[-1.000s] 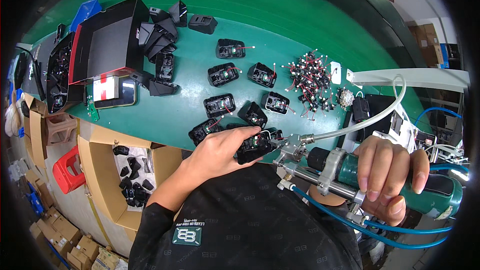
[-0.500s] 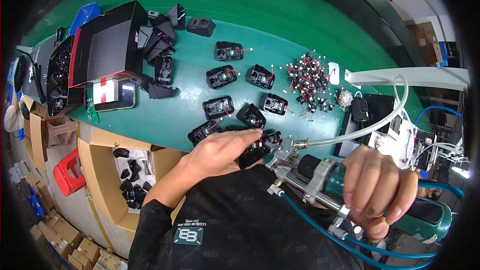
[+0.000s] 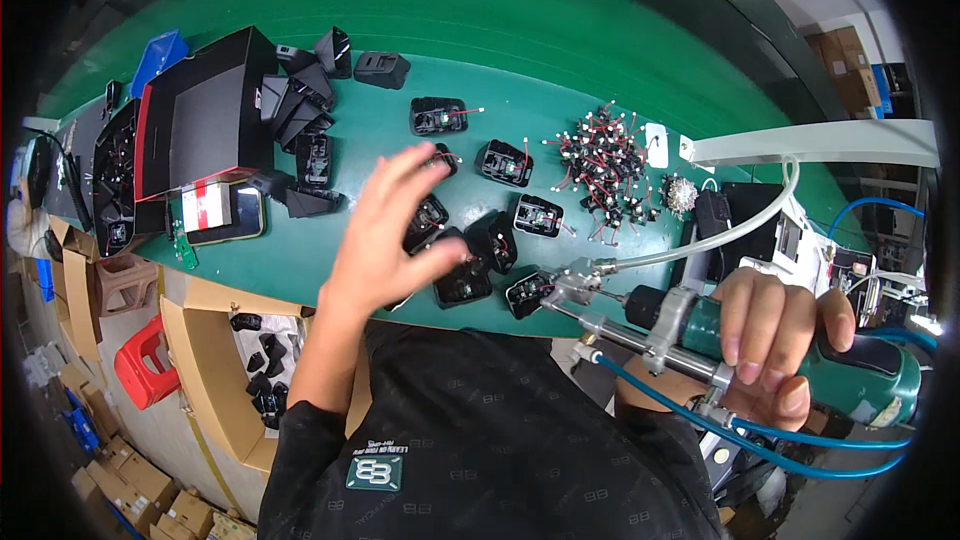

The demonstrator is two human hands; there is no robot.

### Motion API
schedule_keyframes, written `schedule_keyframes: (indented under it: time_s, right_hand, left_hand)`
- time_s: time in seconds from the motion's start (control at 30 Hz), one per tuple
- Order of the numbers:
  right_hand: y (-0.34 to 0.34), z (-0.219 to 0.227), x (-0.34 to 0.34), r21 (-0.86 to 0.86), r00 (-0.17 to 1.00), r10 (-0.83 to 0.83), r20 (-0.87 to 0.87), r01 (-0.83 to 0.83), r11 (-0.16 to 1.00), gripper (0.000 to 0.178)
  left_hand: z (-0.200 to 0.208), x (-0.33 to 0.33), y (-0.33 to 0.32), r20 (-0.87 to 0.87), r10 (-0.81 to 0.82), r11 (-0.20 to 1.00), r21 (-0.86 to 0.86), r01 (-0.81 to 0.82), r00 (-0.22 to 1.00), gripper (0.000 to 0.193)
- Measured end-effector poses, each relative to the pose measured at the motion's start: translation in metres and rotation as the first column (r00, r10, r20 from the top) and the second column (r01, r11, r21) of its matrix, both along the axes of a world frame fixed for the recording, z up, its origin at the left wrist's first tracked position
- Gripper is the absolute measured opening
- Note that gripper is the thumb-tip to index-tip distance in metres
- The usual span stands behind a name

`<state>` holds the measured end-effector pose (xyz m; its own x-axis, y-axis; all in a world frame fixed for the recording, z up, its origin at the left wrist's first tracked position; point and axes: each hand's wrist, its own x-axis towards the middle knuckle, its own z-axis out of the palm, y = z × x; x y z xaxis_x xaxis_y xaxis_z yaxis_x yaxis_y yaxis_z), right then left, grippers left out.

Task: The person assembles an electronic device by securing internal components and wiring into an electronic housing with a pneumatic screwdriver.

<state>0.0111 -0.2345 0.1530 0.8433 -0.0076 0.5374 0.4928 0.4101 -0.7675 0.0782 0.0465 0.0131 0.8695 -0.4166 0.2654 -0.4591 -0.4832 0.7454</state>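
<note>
My left hand (image 3: pixel 375 245) is raised over the near part of the bench, its fingers spread and nothing in them. It partly covers some black plastic housings, among them a housing (image 3: pixel 462 287) below its thumb. My right hand (image 3: pixel 780 345) is wrapped round a green power screwdriver (image 3: pixel 706 328) with a metal rod and screw-feed head (image 3: pixel 577 285) clamped to it. The feed head's tip is close to a housing (image 3: pixel 528 295) near the front edge; whether they touch I cannot tell. Other open housings with small boards and red wires, such as one housing (image 3: pixel 538 215), lie around.
A pile of red-wired connectors (image 3: pixel 605 165) lies on the green bench (image 3: pixel 370 125). To the left are a black box (image 3: pixel 205 105), stacked black shells (image 3: pixel 303 110) and a cardboard carton (image 3: pixel 205 360). A clear hose (image 3: pixel 735 242) and blue tubes (image 3: pixel 690 418) run from the screwdriver.
My left hand has let go of a housing by the front edge, lifted away up and left, and spread its fingers. The screwdriver has shifted slightly right in my right hand.
</note>
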Motion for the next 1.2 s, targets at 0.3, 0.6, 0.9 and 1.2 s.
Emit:
schedule_keyframes:
  time_s: [0.3, 0.6, 0.9, 1.2]
  right_hand:
    - [0.003, -0.003, 0.008, -0.009, 0.998, 0.057, 0.011, -0.057, 0.998, 0.043]
    - [0.007, -0.002, 0.012, 0.022, 0.996, 0.063, 0.066, -0.064, 0.998, 0.043]
    - [0.010, 0.001, 0.011, -0.022, 0.979, 0.187, 0.082, -0.186, 0.982, 0.051]
    - [0.021, -0.002, 0.006, 0.028, 0.990, 0.120, 0.068, -0.123, 0.992, 0.041]
  left_hand:
    - [-0.023, 0.028, 0.002, -0.077, 0.096, 0.948, 0.310, -0.067, 0.992, 0.063]
    - [-0.006, 0.020, -0.002, 0.095, 0.115, 0.969, 0.209, -0.133, 0.989, 0.051]
    - [0.004, -0.026, -0.026, 0.147, -0.084, 0.995, -0.047, 0.092, 0.986, 0.058]
    - [0.010, -0.033, -0.028, 0.163, -0.163, 0.976, -0.117, 0.183, 0.973, 0.057]
